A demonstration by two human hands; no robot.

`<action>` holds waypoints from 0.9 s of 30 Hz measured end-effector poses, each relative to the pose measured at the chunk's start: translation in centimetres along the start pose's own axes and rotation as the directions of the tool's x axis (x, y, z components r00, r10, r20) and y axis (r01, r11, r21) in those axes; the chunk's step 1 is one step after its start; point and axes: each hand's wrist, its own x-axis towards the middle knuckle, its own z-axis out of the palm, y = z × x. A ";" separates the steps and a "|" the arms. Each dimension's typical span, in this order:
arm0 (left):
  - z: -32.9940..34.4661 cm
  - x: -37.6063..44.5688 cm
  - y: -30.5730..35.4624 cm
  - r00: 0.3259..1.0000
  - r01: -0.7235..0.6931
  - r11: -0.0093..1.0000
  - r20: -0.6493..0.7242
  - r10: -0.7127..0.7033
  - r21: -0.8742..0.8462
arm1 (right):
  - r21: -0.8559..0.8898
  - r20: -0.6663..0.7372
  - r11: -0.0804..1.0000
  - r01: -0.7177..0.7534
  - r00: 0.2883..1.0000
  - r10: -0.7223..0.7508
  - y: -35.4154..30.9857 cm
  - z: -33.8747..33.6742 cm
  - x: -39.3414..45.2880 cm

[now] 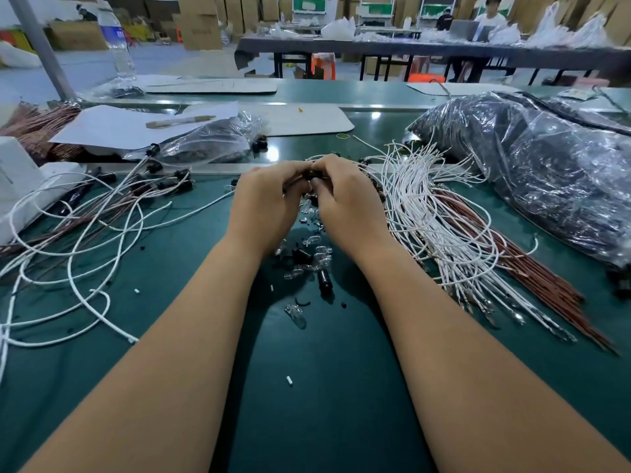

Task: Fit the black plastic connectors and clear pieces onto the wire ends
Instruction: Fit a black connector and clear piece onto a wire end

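Both hands meet over the middle of the green table (pixel 341 387), fingers curled together round one small black connector (pixel 310 175). The left hand (pixel 264 203) and the right hand (pixel 345 199) pinch it between them; how the wire sits inside cannot be told. Just beneath the wrists lie loose clear pieces (pixel 319 256) and spare black connectors (pixel 324 281). Toward the right edge fans a bundle of white wires (pixel 426 213) beside brown wires (pixel 532 268), with a large plastic bag (pixel 546 172) beyond. Toward the left edge sprawl finished wires (pixel 102 213) already carrying black ends.
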 end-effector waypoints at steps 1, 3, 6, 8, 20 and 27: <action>0.0 0.0 0.0 1.000 0.029 0.999 0.005 -0.029 -0.038 | 0.021 -0.001 1.000 -0.008 1.000 0.008 0.0 0.0 0.0; -0.1 0.1 0.2 0.990 0.141 0.978 -0.002 -0.143 -0.156 | 0.086 -0.024 0.996 -0.023 0.999 0.025 0.0 0.0 0.0; -0.3 0.1 0.3 0.963 0.263 0.929 0.017 -0.267 -0.259 | 0.149 -0.047 0.988 -0.045 0.998 0.053 0.0 0.0 -0.2; -0.4 0.1 0.1 0.962 0.271 0.937 0.026 -0.272 -0.218 | 0.151 -0.071 0.987 -0.057 0.995 0.069 0.2 0.0 -0.2; -0.8 0.2 -0.8 0.942 0.336 0.892 0.095 -0.323 -0.303 | 0.188 -0.156 0.981 -0.052 0.984 0.082 0.4 -0.5 0.1; -0.9 0.3 -1.0 0.944 0.326 0.880 0.075 -0.320 -0.346 | 0.159 -0.171 0.987 -0.012 0.985 0.039 0.5 -0.8 0.0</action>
